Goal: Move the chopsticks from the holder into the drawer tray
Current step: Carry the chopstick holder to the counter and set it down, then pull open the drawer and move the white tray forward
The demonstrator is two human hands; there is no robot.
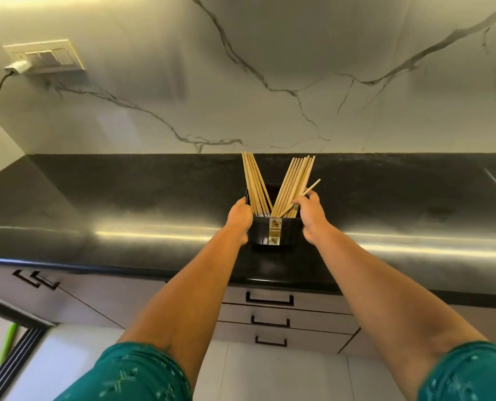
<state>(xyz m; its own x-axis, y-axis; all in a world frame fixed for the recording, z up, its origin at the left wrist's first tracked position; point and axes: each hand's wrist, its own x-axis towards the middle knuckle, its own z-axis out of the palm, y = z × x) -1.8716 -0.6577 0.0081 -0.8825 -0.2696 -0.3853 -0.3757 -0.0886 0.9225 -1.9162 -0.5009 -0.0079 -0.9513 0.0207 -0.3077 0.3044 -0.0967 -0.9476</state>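
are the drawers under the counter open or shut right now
Shut. All three drawers below the counter sit flush, handles forward, no tray visible. The chopsticks are in the holder.

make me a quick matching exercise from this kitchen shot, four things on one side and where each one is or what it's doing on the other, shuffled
Things:
1. left hand
2. right hand
3. holder
4. drawers

Places or states:
A. stands on the black counter, chopsticks fanned out of it
B. shut, below the counter edge
C. pinching a chopstick tilted away from the rest
D. against the holder's left side

Pairs: 1-D, 2-C, 3-A, 4-B
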